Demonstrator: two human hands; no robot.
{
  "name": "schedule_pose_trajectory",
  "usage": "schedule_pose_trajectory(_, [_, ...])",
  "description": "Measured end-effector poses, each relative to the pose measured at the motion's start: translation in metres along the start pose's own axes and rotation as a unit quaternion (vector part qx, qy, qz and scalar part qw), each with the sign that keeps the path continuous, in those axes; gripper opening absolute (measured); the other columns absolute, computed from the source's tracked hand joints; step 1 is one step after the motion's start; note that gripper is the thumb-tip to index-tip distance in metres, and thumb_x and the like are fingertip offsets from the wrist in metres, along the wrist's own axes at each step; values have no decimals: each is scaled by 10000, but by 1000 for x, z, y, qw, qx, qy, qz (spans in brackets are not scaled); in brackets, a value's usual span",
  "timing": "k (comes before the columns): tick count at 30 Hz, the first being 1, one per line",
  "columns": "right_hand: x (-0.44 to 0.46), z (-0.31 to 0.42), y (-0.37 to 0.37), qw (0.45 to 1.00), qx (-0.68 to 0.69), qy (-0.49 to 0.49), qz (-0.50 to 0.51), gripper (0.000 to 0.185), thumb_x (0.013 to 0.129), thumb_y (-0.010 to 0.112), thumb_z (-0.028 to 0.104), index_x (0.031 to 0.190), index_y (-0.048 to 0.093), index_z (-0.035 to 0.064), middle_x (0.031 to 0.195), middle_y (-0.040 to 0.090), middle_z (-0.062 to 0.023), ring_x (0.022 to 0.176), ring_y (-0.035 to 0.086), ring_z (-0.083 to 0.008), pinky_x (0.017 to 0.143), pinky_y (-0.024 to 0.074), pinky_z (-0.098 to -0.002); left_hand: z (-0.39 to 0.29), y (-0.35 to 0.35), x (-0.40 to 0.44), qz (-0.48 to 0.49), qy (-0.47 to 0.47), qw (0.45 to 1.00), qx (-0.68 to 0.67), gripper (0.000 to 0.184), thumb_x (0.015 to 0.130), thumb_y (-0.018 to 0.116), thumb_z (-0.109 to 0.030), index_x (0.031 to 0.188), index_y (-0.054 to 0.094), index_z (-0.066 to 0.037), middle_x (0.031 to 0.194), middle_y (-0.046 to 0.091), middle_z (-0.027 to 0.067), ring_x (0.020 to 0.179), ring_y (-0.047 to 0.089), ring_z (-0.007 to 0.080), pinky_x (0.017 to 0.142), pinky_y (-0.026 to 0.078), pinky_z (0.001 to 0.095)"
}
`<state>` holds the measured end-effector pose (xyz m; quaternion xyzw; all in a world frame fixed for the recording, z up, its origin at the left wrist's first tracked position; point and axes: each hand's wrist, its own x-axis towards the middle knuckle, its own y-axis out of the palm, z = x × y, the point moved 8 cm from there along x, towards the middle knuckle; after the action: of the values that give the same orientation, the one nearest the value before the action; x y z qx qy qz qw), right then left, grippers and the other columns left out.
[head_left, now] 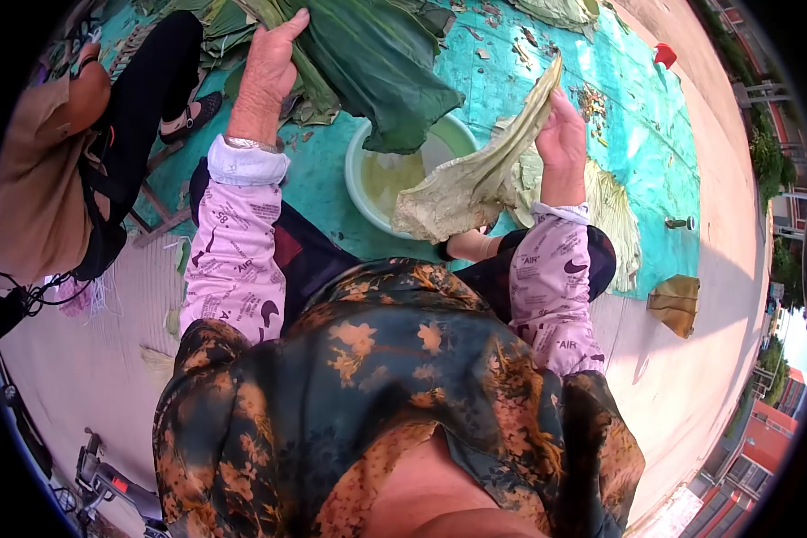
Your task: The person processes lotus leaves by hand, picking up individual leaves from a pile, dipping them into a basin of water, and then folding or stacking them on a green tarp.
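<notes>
My left hand (276, 65) is closed around the stalk end of a large dark green leaf (377, 67), which hangs down over the near part of a basin. A pale, wrinkled leaf (475, 179) is pinched at its upper end in my right hand (561, 134), and its broad end droops toward my lap. Between and beyond my knees stands the light green basin (357, 184), with a shallow yellowish liquid (394, 179) in it. Both leaves partly cover its rim. More pale leaves (614, 220) lie spread beside my right forearm.
A turquoise sheet (646, 117) covers the ground, strewn with leaf scraps. Green leaves (224, 36) are heaped at the upper left, near another person's leg (152, 85). A red object (664, 56) and a brown piece (674, 305) lie at the right.
</notes>
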<state>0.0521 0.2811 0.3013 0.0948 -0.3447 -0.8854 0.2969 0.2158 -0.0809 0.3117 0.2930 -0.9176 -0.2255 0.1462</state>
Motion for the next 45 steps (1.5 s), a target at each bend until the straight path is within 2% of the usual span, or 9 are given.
schedule_pose_trajectory(7, [8,41,-3,986,-110,-113,-46,287,853,498,4,1138,473,-8,988,589,-96,880,597,-194,808,506,-331,-24,7,-28,34,-34,997,-61,312,891,545,-212,1132,524,-15,1077,604,78,974,580,177,859,472,333])
schedule_pose_trajectory(8, [9,44,-2,984,-106,-121,-70,334,809,540,-45,1135,471,-16,980,587,-114,875,586,-206,797,497,-336,-27,35,-42,184,-50,974,-120,388,899,529,-272,1183,490,-10,1084,597,74,954,577,161,840,485,318])
schedule_pose_trajectory(9, [8,44,5,983,-117,-122,-68,335,805,543,-50,1131,473,-15,978,590,-111,874,585,-200,797,495,-332,-17,36,-50,111,-85,984,-110,461,892,534,-326,1220,469,-9,1069,597,65,882,590,137,785,510,296])
schedule_pose_trajectory(13, [9,24,40,984,-132,-115,-40,332,789,576,-49,1107,488,-8,967,605,-90,864,586,-167,790,482,-295,5,113,-94,338,-204,916,-74,533,846,606,-362,1225,471,-12,1033,589,47,870,577,97,731,499,240])
schedule_pose_trajectory(21, [-2,-17,85,987,-130,-98,1,341,795,599,6,1115,484,-4,1006,614,-85,863,597,-135,744,482,-260,105,126,-103,320,-332,871,167,464,764,719,-249,1131,557,-15,992,620,69,790,601,123,708,506,273])
schedule_pose_trajectory(27, [-2,-30,38,983,-165,-37,-67,425,824,600,91,1208,444,-5,1057,591,-89,909,588,-147,761,487,-280,88,110,-85,206,-303,925,101,410,762,721,-198,1092,560,-16,956,634,82,763,621,131,650,529,265])
schedule_pose_trajectory(31, [-22,-78,47,965,-196,166,51,489,827,626,157,1252,431,14,1113,575,-70,987,559,-142,797,481,-289,102,99,-77,191,-304,930,80,411,779,705,-186,1115,534,-22,959,632,70,768,618,127,663,532,269])
schedule_pose_trajectory(36, [-17,-85,24,946,-290,143,28,314,800,634,88,1097,574,3,986,630,-54,858,604,-135,796,483,-277,105,83,-64,154,-287,935,142,459,751,732,-188,1096,522,30,904,637,108,693,633,155,604,539,279])
schedule_pose_trajectory(45, [-11,-153,-23,950,-223,215,-44,296,831,596,101,1113,544,23,994,614,-53,885,594,-157,807,481,-316,97,61,-46,99,-264,942,183,376,793,692,-213,1053,558,25,892,643,99,718,633,157,634,536,278])
